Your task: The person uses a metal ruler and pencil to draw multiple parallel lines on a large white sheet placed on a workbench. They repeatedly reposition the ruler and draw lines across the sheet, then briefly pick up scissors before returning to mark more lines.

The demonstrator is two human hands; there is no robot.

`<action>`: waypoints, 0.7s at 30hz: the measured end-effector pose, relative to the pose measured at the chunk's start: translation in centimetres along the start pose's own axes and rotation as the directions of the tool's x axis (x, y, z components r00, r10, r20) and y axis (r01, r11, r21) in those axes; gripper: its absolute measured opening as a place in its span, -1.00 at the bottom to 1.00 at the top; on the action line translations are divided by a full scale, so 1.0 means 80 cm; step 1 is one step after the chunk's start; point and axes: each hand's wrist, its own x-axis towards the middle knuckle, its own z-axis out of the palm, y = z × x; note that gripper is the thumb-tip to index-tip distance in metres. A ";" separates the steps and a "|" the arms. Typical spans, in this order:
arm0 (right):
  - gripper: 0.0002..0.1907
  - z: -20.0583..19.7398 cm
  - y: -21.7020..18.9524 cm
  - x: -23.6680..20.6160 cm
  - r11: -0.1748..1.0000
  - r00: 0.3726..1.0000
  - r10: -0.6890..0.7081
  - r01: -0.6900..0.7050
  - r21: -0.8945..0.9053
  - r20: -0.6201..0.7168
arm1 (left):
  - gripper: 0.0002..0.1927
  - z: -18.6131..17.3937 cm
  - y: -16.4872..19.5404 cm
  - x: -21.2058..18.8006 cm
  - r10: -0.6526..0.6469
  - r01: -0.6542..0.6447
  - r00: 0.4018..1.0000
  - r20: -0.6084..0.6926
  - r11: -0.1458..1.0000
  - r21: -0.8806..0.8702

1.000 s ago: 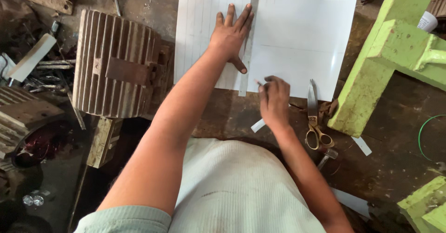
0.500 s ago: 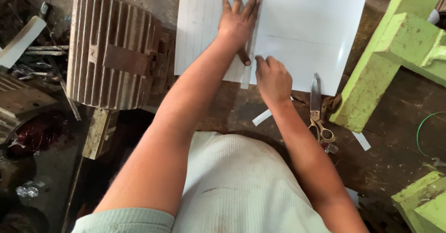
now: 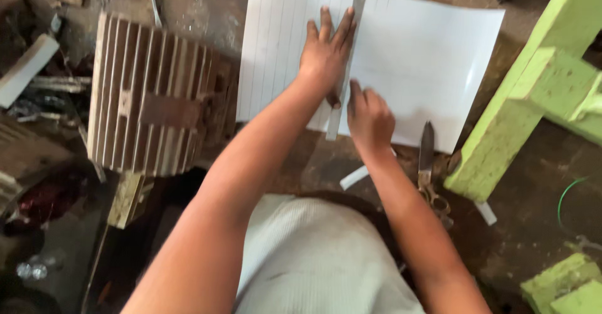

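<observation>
left hand [image 3: 325,54] lies flat, fingers spread, pressing the ruler [image 3: 348,51] down onto the white sheet [image 3: 426,57]. not gripping it, just open palm on top. right hand [image 3: 370,116] sits at the ruler's near end on its right edge, fingers bunched as if on a pen or blade, but the tool itself is hidden so cannot tell what, if anything, it clamps. hands are close, nearly touching, left farther out, right nearer the body.

key relation: ruler's long axis runs away from the person, near end at the sheet's near edge, far end leaning slightly right at the sheet's far edge. it lies straight ahead of both hands; right hand is at the near end, left hand is at the middle.

sheet lies flat on the dirty bench, thin parallel lines ruled on its left part, right part plain.

counts: one ruler, one sheet, one pair of scissors [image 3: 429,170] just right of the right wrist, blades pointing away. one ribbed motor housing [image 3: 147,94] left of the sheet. green frame [image 3: 520,107] on the right. a few paper strips [image 3: 355,177] near the wrist.
</observation>
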 end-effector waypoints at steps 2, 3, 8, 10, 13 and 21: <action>-0.64 0.011 0.013 0.067 0.997 0.995 -0.051 0.047 -0.057 -0.083 | 0.74 -0.002 -0.003 0.002 -0.002 0.002 1.000 -0.014 1.000 0.008; -0.65 0.015 0.020 0.098 0.994 0.993 -0.063 0.054 -0.093 -0.100 | 0.74 -0.002 -0.003 0.000 0.004 -0.004 1.000 -0.018 1.000 0.014; -0.72 0.014 0.047 0.197 0.996 0.996 -0.034 0.041 0.084 -0.077 | 0.73 -0.001 -0.005 0.001 0.008 -0.008 0.999 -0.033 1.000 0.000; -0.73 0.019 0.051 0.177 0.994 0.994 -0.085 0.090 0.056 -0.075 | 0.73 0.000 -0.004 0.001 0.011 -0.011 0.999 -0.038 1.000 -0.010; -0.83 0.007 0.032 0.090 0.998 0.997 -0.050 0.048 0.040 0.062 | 0.73 0.000 -0.004 -0.001 0.016 -0.016 0.999 -0.032 1.000 -0.003; -0.77 -0.045 0.001 -0.159 0.949 0.964 0.025 -0.106 0.298 0.264 | 0.74 0.006 -0.008 -0.004 0.043 -0.046 0.997 -0.059 0.998 -0.048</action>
